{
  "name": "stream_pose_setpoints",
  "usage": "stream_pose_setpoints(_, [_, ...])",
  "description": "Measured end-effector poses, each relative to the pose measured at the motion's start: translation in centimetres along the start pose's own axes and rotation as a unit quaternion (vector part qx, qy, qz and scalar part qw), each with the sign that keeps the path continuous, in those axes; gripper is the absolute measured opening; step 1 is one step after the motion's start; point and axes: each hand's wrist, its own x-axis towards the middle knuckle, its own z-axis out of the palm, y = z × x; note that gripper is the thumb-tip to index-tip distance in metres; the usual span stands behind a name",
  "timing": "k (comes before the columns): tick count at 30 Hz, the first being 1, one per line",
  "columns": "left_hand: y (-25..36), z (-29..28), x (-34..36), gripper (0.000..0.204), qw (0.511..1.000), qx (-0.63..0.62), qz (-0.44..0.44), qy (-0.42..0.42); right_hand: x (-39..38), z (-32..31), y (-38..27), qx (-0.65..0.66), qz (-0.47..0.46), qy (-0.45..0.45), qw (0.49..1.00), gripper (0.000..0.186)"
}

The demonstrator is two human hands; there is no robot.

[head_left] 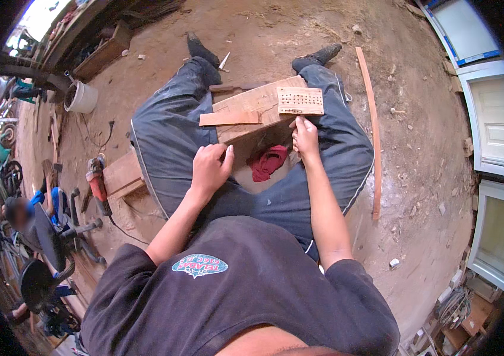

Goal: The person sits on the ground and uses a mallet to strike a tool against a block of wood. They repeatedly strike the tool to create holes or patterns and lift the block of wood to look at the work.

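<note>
My right hand [305, 137] is closed, its thumb and fingertips at the near edge of a pale wooden block with rows of holes [300, 98]. The block lies tilted over the right end of a thick wooden board [246, 105] between my legs. Over my left thigh is my left hand [209, 171], thumb apart from the fingers and nothing seen in it. Just beyond it, a flat reddish wood strip [228, 118] rests across the board. A crumpled dark red cloth [269, 162] lies between my thighs.
On the left are a red angle grinder [97, 181] with a cord, a wooden plank [126, 175] and a white bucket [81, 98]. Another person [21, 212] is at far left. A long wood strip [371, 130] lies right of my leg; framed panels [494, 115] stand beyond.
</note>
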Motion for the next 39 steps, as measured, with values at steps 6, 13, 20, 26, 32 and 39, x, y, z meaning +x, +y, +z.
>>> stream_pose_setpoints(6, [-0.7, -0.4, 1.9, 0.023, 0.998, -0.048, -0.026, -0.014, -0.5, 0.0, -0.6, 0.029, 0.027, 0.014, 0.999, 0.026])
stream_pose_setpoints(13, [-4.0, -1.0, 6.8, 0.026, 0.995, -0.091, -0.043, 0.002, -0.7, 0.0, -1.3, 0.061, 0.046, -0.017, 0.997, 0.026])
stream_pose_setpoints(20, [-13.4, 4.4, 19.3, 0.034, 0.983, -0.009, -0.024, -0.181, -0.7, 0.7, -1.8, 0.078, 0.073, -0.024, 0.994, 0.023])
stream_pose_setpoints(26, [-22.0, 13.9, 23.7, 0.035, 0.921, 0.213, -0.027, -0.326, -2.4, 1.0, -2.7, 0.025, 0.061, 0.054, 0.996, 0.024])
stream_pose_setpoints(32, [-27.4, 18.1, 22.6, 0.035, 0.876, 0.333, 0.073, -0.342, -3.0, 0.3, -2.0, -0.003, 0.049, 0.074, 0.996, 0.022])
stream_pose_setpoints(39, [-26.7, 19.8, 23.4, 0.031, 0.856, 0.363, 0.163, -0.328, -1.7, 0.2, -1.1, -0.002, 0.001, 0.104, 0.995, 0.022])
